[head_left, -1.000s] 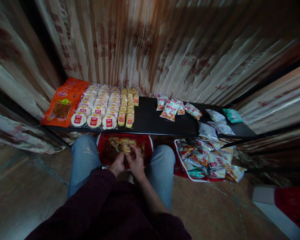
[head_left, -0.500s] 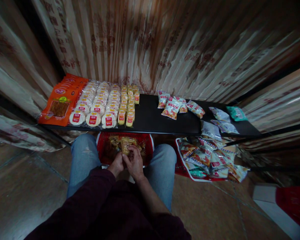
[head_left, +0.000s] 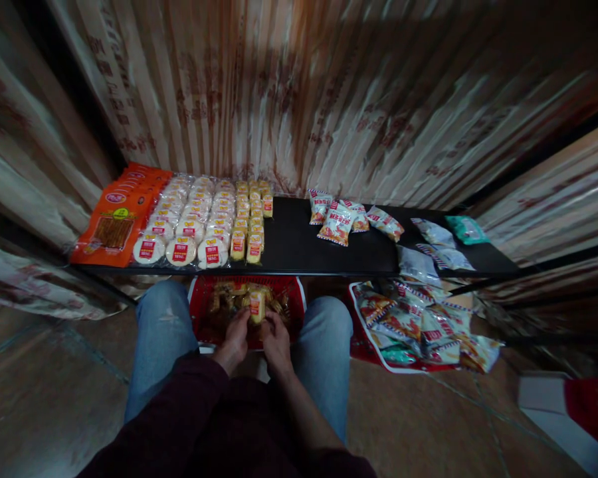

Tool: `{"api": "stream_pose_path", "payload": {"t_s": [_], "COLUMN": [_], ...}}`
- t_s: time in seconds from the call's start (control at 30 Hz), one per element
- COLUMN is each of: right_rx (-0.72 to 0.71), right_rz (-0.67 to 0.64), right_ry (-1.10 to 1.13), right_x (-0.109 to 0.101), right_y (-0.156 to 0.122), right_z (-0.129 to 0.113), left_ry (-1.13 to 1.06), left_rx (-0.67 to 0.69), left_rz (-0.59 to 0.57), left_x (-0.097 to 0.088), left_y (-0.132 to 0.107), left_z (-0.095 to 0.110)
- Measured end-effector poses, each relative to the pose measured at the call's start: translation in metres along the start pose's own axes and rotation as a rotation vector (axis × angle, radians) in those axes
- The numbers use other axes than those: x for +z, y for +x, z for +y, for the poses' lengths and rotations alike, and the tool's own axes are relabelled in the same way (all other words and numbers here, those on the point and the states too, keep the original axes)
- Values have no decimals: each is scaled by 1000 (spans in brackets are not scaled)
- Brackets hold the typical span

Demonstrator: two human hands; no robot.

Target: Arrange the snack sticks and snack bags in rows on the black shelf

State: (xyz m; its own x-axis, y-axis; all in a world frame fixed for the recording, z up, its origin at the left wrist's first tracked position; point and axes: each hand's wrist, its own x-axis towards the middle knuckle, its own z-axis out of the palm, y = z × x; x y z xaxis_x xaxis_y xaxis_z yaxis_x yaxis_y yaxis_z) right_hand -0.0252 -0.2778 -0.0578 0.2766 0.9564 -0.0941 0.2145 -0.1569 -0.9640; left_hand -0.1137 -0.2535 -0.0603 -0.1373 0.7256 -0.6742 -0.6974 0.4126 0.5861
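Between my two hands is a small packaged yellow cake (head_left: 256,305), upright with its red label facing me. My left hand (head_left: 236,337) pinches its left edge, and my right hand (head_left: 278,338) grips the lower right edge. Both hands are over the near side of a red basket (head_left: 299,299) between my knees, where more wrapped yellowish packs (head_left: 224,299) lie loose. Similar yellow cakes (head_left: 254,247) stand in rows on the black shelf (head_left: 294,249), beside rows of round white packaged cakes (head_left: 212,252).
Orange snack bags (head_left: 112,222) lie at the shelf's left end. White-and-red snack bags (head_left: 337,223), pale packs (head_left: 418,264) and a green pack (head_left: 467,230) lie toward the right. A second red basket (head_left: 373,352) heaped with bags sits beside my right knee. A patterned curtain (head_left: 279,99) hangs behind.
The packaged cake has been turned so its red label now shows toward me. My right hand has moved from on top of it to its right side. The view has shifted slightly.
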Motion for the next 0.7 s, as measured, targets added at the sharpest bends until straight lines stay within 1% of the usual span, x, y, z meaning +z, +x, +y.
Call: {"api": "stream_pose_path", "payload": {"t_s": [0.07,0.13,0.23,0.3,0.43,0.57,0.63,0.7], "right_rx": [-31,-42,-7,-15,-118,-189,-216,-230], "right_rz": [26,19,0,2,11,74,100,128], "right_ry": [-9,11,26,13,-53,-126,-116,-83], "right_x": [-3,-6,-10,-13,-20,-28,-33,-37], "right_y": [1,2,1,1,6,24,38,53], "right_z": [2,1,-7,-15,-30,-39,-44,-52], "left_ry": [26,44,106,169,310,414,422,399], "left_rx": [31,50,93,130,226,375,431,448], "left_rz": [20,39,48,21,-82,-111,-121,-138], "left_x": [3,8,17,23,36,53,67,84], "left_y": [-4,-9,-18,-24,-27,-21,-19,-21], "left_z": [1,4,9,13,17,20,25,32]}}
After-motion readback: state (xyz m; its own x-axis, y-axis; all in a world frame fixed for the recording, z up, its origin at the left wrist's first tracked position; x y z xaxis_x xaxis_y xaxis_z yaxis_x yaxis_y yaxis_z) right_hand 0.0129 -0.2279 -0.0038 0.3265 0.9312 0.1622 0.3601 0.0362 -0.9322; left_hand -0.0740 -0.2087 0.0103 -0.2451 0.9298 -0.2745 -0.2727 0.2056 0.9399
